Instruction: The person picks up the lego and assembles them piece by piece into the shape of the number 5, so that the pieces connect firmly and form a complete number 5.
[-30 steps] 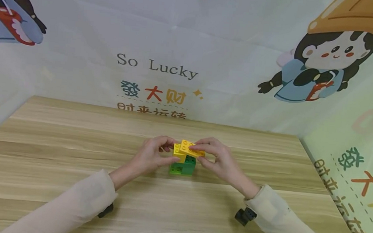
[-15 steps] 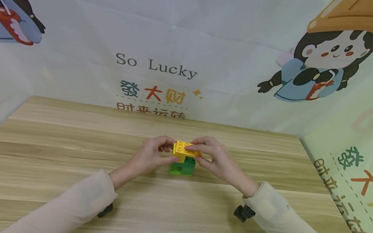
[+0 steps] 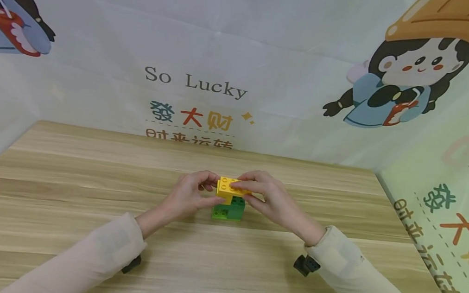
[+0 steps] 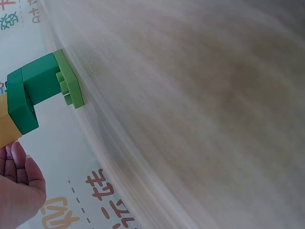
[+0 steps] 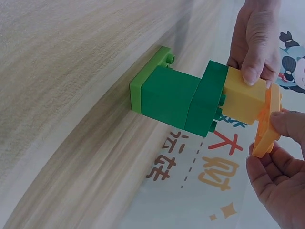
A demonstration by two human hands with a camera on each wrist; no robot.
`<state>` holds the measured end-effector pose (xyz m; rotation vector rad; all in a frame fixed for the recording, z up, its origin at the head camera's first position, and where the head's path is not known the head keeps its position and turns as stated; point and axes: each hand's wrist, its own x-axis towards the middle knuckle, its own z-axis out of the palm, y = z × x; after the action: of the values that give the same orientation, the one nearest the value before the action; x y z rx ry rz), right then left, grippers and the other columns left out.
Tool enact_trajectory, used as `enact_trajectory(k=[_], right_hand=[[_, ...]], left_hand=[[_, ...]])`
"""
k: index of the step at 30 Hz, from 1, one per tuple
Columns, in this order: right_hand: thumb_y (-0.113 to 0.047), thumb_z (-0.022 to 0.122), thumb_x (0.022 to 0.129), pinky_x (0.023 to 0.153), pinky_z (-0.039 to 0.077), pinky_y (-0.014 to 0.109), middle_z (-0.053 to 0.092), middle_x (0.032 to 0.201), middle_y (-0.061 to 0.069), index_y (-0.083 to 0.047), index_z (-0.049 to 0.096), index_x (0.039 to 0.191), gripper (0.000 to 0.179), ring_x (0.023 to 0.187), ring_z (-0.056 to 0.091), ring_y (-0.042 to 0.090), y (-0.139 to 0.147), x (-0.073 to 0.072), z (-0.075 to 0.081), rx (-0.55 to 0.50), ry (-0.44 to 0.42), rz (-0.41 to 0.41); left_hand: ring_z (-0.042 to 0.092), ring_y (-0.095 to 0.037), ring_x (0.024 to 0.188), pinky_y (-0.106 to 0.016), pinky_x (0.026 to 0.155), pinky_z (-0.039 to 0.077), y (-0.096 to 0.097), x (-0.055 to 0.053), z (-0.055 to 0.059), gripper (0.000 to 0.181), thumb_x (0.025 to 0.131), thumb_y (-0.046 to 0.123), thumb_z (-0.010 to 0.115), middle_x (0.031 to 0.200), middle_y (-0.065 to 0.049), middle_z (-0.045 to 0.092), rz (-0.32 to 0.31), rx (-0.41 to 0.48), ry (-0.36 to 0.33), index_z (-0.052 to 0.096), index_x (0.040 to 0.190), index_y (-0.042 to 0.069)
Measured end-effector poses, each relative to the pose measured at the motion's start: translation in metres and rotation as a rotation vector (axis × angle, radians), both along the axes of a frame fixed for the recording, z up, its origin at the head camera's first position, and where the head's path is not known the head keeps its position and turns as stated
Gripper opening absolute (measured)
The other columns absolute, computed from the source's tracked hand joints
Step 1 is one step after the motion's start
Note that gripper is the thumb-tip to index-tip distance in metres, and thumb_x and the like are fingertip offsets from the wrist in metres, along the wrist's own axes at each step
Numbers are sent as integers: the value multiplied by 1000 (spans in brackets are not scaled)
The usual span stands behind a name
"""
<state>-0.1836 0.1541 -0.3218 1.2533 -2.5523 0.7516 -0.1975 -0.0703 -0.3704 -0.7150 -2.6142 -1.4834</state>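
Observation:
A small tower of toy building bricks stands on the table. Its base is a light green plate [image 5: 138, 93]. On the plate sits a dark green block [image 5: 169, 93], then a second dark green brick [image 5: 206, 100] that overhangs to one side. A yellow block [image 5: 243, 94] rises above that, pinched between the thumb and fingers of my left hand [image 3: 190, 190]. My right hand [image 3: 269, 198] pinches a flat yellow-orange brick [image 3: 226, 184] over the yellow block. In the right wrist view this brick looks slightly tilted; whether its studs are joined cannot be told.
The wood-grain table [image 3: 224, 266] runs on all sides of the tower. A printed white cloth [image 3: 210, 37] hangs along the back and sides. A small black wrist camera [image 3: 307, 265] is worn below the right sleeve.
My right hand has brought the flat yellow-orange brick leftward and slightly down, so it now covers the yellow block's top. My left hand has stayed on the yellow block.

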Motion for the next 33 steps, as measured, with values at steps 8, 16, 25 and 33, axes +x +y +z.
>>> enact_trajectory(k=[8,16,25,33], right_hand=[[1,66,84,82,51,37,63,114,12,-7,68,113,30,103,58,26,-2,-1,4,40,25,13],[2,65,85,85,50,38,63,113,12,-6,67,114,30,103,58,26,-3,-1,6,56,24,22],[3,64,85,85,51,36,62,113,12,-5,67,114,31,104,57,26,-5,-2,8,75,24,31],[4,64,84,86,50,38,63,112,13,-4,67,113,30,104,58,27,-4,-3,8,69,42,30]], left_hand=[[61,-24,87,-34,77,53,0,0,0,34,76,14,78,100,-10,68,-9,-2,2,64,104,1],[61,-21,86,-30,76,52,0,0,2,34,76,15,78,100,-9,68,-5,-7,-6,64,104,1],[61,-24,88,-33,78,53,-1,0,1,34,76,14,78,100,-10,68,-12,-5,-10,64,103,1],[62,-26,88,-36,78,53,0,0,2,35,76,16,79,100,-10,68,-7,-13,-10,64,104,1]])
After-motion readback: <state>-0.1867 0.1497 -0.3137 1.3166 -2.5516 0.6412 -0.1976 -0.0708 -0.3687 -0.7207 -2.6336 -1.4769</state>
